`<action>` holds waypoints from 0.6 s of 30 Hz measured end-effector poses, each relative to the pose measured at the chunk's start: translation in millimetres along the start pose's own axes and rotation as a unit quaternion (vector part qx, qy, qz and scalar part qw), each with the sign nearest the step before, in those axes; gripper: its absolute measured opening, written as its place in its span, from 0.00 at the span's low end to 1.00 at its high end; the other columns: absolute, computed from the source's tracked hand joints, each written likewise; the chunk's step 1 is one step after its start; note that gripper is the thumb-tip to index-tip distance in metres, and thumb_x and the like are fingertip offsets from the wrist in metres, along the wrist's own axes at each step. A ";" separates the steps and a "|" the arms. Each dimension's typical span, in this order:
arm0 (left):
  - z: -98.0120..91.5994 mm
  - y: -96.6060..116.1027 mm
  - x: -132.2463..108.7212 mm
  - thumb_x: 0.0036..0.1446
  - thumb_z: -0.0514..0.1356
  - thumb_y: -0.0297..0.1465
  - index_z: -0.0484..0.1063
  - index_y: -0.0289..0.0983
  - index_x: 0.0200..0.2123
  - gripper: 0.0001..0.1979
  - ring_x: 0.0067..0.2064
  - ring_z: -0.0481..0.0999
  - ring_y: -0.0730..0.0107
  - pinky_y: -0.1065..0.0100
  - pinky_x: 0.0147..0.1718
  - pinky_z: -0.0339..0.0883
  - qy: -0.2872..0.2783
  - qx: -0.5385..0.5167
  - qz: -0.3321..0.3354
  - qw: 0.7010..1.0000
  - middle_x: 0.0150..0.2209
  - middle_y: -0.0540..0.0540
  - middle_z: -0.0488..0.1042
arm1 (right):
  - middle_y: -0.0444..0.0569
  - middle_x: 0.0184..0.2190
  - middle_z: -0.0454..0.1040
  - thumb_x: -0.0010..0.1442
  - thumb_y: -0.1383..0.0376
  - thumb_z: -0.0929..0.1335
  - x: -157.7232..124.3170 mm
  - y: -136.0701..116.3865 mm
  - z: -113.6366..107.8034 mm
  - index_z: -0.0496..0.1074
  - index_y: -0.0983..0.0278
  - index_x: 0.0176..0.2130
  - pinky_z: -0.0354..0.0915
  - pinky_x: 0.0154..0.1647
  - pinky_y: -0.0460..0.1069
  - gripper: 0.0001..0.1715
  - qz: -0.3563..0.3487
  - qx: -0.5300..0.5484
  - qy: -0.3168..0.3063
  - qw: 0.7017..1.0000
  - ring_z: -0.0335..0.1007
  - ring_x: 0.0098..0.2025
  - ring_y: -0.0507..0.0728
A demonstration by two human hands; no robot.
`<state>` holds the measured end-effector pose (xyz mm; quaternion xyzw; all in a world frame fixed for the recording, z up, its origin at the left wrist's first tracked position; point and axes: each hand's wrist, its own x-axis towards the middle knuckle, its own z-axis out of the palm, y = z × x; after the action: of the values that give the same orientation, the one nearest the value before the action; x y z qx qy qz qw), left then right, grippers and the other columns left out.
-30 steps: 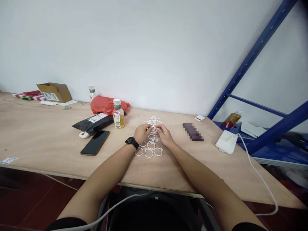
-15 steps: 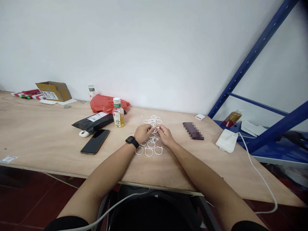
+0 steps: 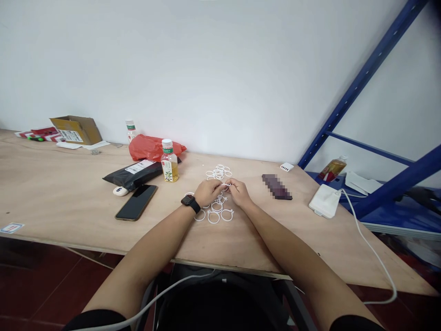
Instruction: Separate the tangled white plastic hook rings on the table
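Over the middle of the table [image 3: 255,243], my left hand [image 3: 207,192] and my right hand [image 3: 240,193] meet, fingertips pinched on one white plastic ring [image 3: 225,185]. Fingers cover much of that ring. Nearer to me, partly under my left hand, lie several loose white rings [image 3: 213,223] with small tabs on their rims. Just beyond my fingers sits another cluster of white rings [image 3: 218,174], some overlapping. A black watch [image 3: 189,200] is on my left wrist.
To the left are a phone [image 3: 136,202], a white oval case [image 3: 120,191], a black parcel [image 3: 138,174], a drink bottle [image 3: 169,163], and a red bag [image 3: 146,147]. A pixelated dark object [image 3: 276,186], white power bank [image 3: 324,201] with cable, and blue rack [image 3: 361,73] stand right.
Both hands have shifted slightly to the right, and their fingertips are closer together. The held ring has turned and looks flatter. The loose rings lie as before.
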<state>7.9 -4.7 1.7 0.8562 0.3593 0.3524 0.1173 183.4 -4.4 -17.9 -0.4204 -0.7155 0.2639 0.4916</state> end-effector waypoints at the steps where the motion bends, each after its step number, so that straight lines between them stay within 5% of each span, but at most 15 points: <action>1: -0.7 -0.9 0.4 0.66 0.49 0.40 0.75 0.37 0.34 0.19 0.31 0.72 0.70 0.70 0.32 0.59 0.003 0.003 -0.010 1.000 0.29 0.46 0.76 | 0.44 0.28 0.73 0.55 0.67 0.60 1.2 2.3 -1.8 0.72 0.63 0.35 0.66 0.35 0.48 0.13 -0.003 0.006 -0.005 1.000 0.69 0.31 0.53; 5: -4.2 -8.5 1.3 0.66 0.49 0.38 0.77 0.38 0.37 0.18 0.33 0.74 0.68 0.70 0.34 0.61 0.023 0.026 -0.058 0.998 0.31 0.46 0.78 | 0.47 0.38 0.74 0.56 0.67 0.63 5.9 16.8 -18.9 0.69 0.61 0.53 0.66 0.38 0.49 0.23 -0.019 -0.056 -0.013 0.998 0.70 0.35 0.53; 10: -2.0 -13.5 0.0 0.60 0.55 0.35 0.78 0.40 0.42 0.14 0.45 0.75 0.61 0.63 0.47 0.63 0.005 0.084 -0.084 0.993 0.41 0.45 0.79 | 0.51 0.41 0.73 0.51 0.71 0.67 8.6 36.4 -42.4 0.75 0.63 0.43 0.65 0.44 0.51 0.18 -0.034 -0.235 -0.070 0.969 0.68 0.39 0.56; 18: 4.5 -12.8 -0.8 0.59 0.56 0.37 0.77 0.41 0.44 0.14 0.48 0.74 0.59 0.59 0.51 0.60 0.002 0.073 -0.103 0.992 0.42 0.44 0.79 | 0.50 0.36 0.73 0.55 0.75 0.64 10.2 44.5 -39.6 0.75 0.63 0.35 0.61 0.46 0.51 0.12 -0.051 -0.320 -0.128 0.937 0.67 0.42 0.57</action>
<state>3.7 4.1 -7.7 0.8202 0.4703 0.3131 0.0897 233.6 25.5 -33.2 -0.4812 -0.8395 0.0473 0.2478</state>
